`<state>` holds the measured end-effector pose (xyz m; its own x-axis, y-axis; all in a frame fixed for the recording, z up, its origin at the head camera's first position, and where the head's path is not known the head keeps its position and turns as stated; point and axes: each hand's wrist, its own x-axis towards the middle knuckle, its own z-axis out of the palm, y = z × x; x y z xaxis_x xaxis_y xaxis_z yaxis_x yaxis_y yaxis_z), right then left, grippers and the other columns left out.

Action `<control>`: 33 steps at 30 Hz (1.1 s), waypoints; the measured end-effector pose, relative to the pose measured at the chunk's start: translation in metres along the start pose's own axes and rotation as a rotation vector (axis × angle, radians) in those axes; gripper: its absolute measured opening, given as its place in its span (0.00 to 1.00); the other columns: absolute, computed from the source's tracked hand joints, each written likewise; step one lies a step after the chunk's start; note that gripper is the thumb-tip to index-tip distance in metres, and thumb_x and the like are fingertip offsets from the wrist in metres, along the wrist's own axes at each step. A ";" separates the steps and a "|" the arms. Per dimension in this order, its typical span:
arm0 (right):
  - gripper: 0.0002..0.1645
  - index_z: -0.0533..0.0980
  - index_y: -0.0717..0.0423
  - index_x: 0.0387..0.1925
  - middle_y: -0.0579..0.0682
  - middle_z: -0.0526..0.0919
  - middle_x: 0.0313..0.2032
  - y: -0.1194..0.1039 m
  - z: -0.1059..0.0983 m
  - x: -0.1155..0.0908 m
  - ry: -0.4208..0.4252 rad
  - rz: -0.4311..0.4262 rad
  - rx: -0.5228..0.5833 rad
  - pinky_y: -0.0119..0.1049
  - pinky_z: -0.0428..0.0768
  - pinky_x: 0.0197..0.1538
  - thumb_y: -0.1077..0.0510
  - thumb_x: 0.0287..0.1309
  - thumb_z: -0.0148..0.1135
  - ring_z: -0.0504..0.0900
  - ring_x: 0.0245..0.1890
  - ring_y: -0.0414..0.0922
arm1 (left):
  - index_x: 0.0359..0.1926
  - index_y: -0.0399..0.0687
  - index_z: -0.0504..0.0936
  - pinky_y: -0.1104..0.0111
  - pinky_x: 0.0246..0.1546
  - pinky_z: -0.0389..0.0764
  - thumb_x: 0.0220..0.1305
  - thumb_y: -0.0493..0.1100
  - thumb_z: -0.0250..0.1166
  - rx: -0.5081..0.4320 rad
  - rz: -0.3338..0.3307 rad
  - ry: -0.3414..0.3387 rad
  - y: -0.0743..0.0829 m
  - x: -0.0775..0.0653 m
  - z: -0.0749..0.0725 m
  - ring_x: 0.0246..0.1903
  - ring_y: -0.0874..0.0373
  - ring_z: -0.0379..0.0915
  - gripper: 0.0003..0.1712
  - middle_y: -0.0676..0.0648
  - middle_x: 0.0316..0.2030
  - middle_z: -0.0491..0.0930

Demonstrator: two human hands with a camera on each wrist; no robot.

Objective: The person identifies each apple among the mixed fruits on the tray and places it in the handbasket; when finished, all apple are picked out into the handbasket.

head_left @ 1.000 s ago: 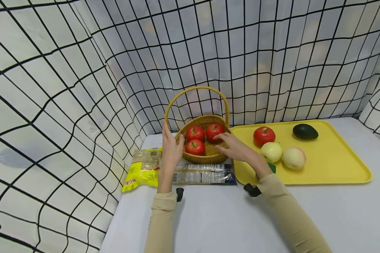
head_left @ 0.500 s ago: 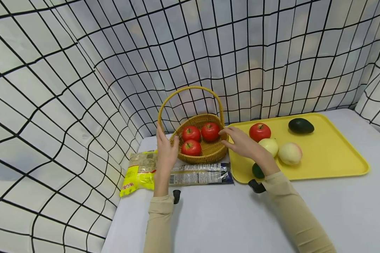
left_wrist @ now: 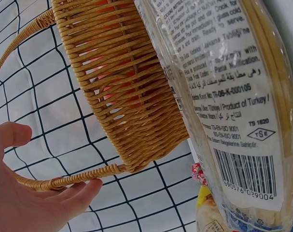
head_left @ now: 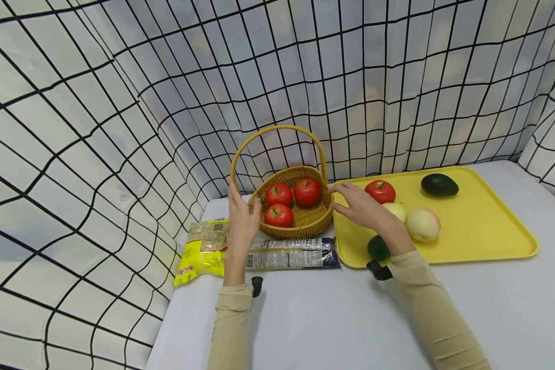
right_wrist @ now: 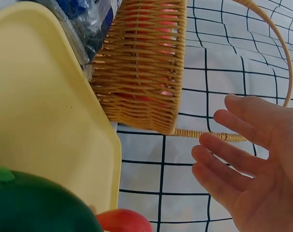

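Observation:
A wicker basket with a tall arched handle stands before the net, holding three red apples. My left hand is at its left side, thumb spread from straight fingers. In the left wrist view, the fingertips lie along the handle's lower end. My right hand is at the basket's right side, palm towards it, fingers loosely bent. In the right wrist view, those fingers overlap the lower handle and nothing sits in the palm.
A spaghetti packet lies before the basket, with a yellow bag to its left. On the right, a yellow tray bears a red apple, pale round fruits, an avocado and a dark green fruit. Black netting surrounds the table.
My right hand has drawn back to the right, from over the apples to outside the basket's right rim. The left hand stays by the handle. The head view has shifted slightly.

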<state>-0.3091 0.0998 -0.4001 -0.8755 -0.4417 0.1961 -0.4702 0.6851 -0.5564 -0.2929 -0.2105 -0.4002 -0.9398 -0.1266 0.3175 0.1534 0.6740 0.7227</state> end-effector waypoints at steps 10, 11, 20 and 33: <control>0.28 0.70 0.59 0.70 0.63 0.70 0.70 0.010 -0.010 -0.005 0.032 0.058 -0.004 0.62 0.65 0.75 0.55 0.73 0.59 0.66 0.73 0.63 | 0.79 0.72 0.19 0.43 0.74 0.65 0.79 0.54 0.51 0.004 0.001 -0.002 -0.003 0.000 0.001 0.82 0.40 0.42 0.51 0.47 0.84 0.31; 0.29 0.69 0.58 0.70 0.64 0.69 0.70 0.011 -0.012 -0.004 0.039 0.067 -0.013 0.63 0.66 0.74 0.54 0.73 0.59 0.66 0.73 0.63 | 0.79 0.72 0.19 0.42 0.74 0.64 0.79 0.54 0.52 0.005 0.002 0.002 -0.003 -0.001 0.001 0.82 0.41 0.42 0.52 0.46 0.84 0.31; 0.37 0.62 0.54 0.75 0.67 0.65 0.71 0.023 -0.030 0.010 0.248 0.118 -0.098 0.67 0.68 0.69 0.54 0.70 0.63 0.65 0.70 0.68 | 0.80 0.69 0.19 0.42 0.75 0.63 0.79 0.53 0.52 0.020 0.009 0.016 -0.004 0.000 -0.001 0.81 0.40 0.43 0.52 0.48 0.84 0.30; 0.37 0.64 0.60 0.74 0.72 0.61 0.73 0.067 -0.037 0.018 0.139 0.251 -0.153 0.70 0.58 0.74 0.49 0.71 0.61 0.57 0.73 0.72 | 0.81 0.67 0.21 0.42 0.74 0.64 0.79 0.53 0.52 0.019 0.032 0.030 -0.004 0.000 0.003 0.81 0.40 0.43 0.51 0.46 0.84 0.32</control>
<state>-0.3598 0.1588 -0.4042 -0.9680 -0.1722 0.1826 -0.2402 0.8462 -0.4757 -0.2941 -0.2103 -0.4051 -0.9247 -0.1260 0.3591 0.1776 0.6916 0.7001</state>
